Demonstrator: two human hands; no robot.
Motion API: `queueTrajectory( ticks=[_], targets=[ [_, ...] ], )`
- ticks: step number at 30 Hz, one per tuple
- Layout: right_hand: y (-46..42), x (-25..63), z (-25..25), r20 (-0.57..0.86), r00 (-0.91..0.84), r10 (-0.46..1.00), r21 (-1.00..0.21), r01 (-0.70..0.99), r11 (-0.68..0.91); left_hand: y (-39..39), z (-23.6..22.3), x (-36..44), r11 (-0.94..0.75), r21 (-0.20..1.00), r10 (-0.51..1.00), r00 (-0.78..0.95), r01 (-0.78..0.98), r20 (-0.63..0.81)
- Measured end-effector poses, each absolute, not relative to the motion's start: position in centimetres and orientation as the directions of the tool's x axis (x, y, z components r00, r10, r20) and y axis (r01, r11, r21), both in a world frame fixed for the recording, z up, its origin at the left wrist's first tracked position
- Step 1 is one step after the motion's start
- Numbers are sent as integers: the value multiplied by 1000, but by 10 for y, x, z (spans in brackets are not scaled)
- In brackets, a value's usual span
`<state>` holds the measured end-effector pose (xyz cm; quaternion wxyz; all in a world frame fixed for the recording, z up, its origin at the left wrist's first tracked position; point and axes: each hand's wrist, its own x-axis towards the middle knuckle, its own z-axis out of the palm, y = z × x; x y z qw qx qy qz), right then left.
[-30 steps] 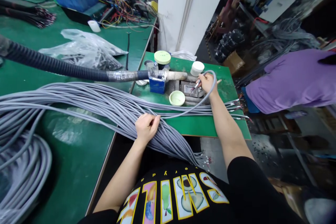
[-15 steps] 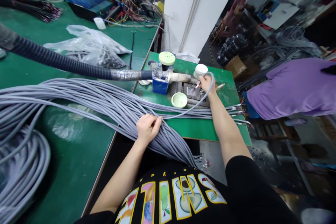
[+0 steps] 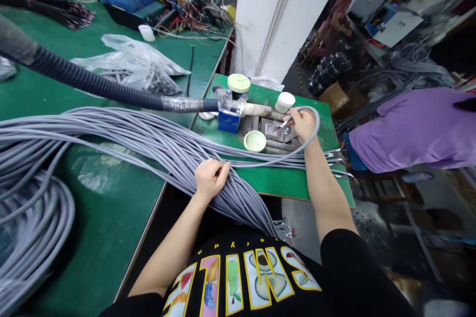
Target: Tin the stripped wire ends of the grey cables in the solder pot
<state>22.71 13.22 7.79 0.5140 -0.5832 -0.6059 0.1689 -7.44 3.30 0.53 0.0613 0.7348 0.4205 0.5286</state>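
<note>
The gray cable bundle [image 3: 178,153] and corrugated hose [image 3: 92,79] run past the left edge; the right edge crops a purple shirt [image 3: 412,131]. Marks on the pale green lid [image 3: 239,82] are illegibly small. Whether the wire tips [image 3: 276,128] touch the metal tray [image 3: 269,133] cannot be told.

Cable bundle [image 3: 178,151] before the dish [image 3: 255,141] (tub [image 3: 284,102] behind, to the right)
</note>
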Motion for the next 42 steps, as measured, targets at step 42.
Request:
queueTrajectory(
  ticks=[42],
  targets=[
    [-93, 135, 43, 778, -423, 464, -208, 524, 826, -41, 55, -23, 185, 965, 860, 505, -185, -68]
  ],
)
